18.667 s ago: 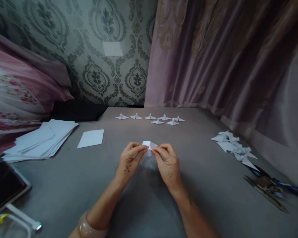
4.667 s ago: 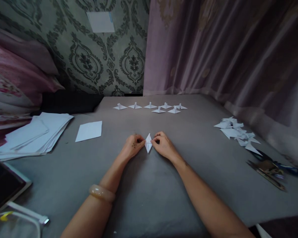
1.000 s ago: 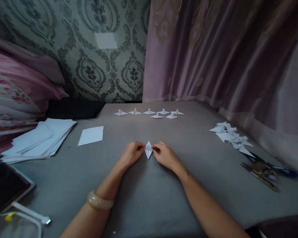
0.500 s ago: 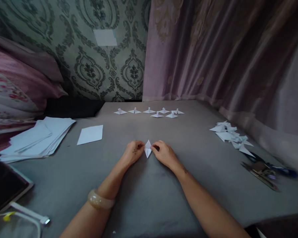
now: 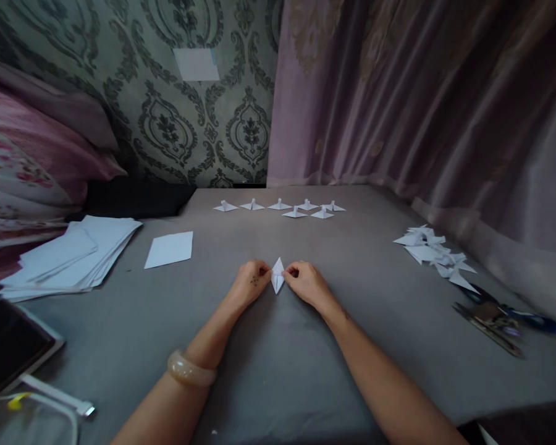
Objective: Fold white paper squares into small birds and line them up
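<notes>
A small folded paper, white and diamond-shaped, is in the middle of the grey-covered table. My left hand pinches its left corner between thumb and fingers. At the opposite corner my right hand pinches it in the same way. The long points of the diamond face away from me and toward me, and a crease runs down its near half. A pale bangle circles my left wrist.
Several folded paper birds stand in rows at the back. More folded paper pieces are heaped at right, near scissors. At left lie a single sheet, a paper stack, a dark-screened device and a white cable.
The upper part of the folded paper looks taller and more opened out than before. Both hands keep their pinch at its sides. The whole view has shifted slightly.
</notes>
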A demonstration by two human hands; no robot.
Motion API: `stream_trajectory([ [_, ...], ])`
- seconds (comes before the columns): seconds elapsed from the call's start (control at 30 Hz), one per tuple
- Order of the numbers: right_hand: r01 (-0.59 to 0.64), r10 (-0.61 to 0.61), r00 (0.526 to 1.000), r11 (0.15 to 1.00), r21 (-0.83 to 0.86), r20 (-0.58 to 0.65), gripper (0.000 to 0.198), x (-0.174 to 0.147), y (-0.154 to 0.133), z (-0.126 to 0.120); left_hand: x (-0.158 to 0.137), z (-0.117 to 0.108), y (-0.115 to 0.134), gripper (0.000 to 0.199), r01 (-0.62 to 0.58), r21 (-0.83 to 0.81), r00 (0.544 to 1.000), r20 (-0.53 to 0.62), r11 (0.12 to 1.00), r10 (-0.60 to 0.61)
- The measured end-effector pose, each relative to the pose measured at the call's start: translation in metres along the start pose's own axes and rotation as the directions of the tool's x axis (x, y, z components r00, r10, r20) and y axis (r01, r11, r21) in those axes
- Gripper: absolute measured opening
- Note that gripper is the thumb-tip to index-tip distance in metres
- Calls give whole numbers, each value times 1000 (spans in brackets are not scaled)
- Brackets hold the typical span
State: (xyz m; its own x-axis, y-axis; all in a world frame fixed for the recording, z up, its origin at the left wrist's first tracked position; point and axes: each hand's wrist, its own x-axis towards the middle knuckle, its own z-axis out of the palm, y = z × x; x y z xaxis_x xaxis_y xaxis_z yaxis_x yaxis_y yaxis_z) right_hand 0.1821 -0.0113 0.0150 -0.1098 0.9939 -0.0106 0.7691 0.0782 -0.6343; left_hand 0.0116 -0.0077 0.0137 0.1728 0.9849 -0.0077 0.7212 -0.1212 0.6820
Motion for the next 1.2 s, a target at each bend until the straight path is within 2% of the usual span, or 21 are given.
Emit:
stream_trajectory([
  [0.33,-64,64,998,998,0,8,15,6,2,3,2,10,-8,11,-16,55,999,-44,998,19],
  [0.47,-29,29,1000,1000,-6,-7,13,3,2,3,-4,10,-1,17,-55,108,996,-57,993,61],
  [0.6,71,-71,997,997,-35,-4,15,-8,-5,1,-15,6,16,25,-123,334,992,37,935,117],
  [0.7,177,-167,984,966,-186,67,27,-21,-11,-4,-24,6,33,30,-168,549,981,171,819,87],
  [0.73,215,-195,975,944,-249,101,30,-26,-14,-5,-27,6,37,30,-173,565,978,192,807,76],
  [0.9,297,-245,953,862,-410,176,39,-41,-20,-11,-35,3,47,33,-172,574,973,224,801,49],
  [1.07,282,-221,957,855,-436,185,38,-40,-15,-8,-38,-9,40,31,-168,527,975,215,833,60],
  [1.2,268,-212,962,863,-428,174,37,-41,-9,-5,-39,-9,36,32,-165,497,979,187,852,80],
])
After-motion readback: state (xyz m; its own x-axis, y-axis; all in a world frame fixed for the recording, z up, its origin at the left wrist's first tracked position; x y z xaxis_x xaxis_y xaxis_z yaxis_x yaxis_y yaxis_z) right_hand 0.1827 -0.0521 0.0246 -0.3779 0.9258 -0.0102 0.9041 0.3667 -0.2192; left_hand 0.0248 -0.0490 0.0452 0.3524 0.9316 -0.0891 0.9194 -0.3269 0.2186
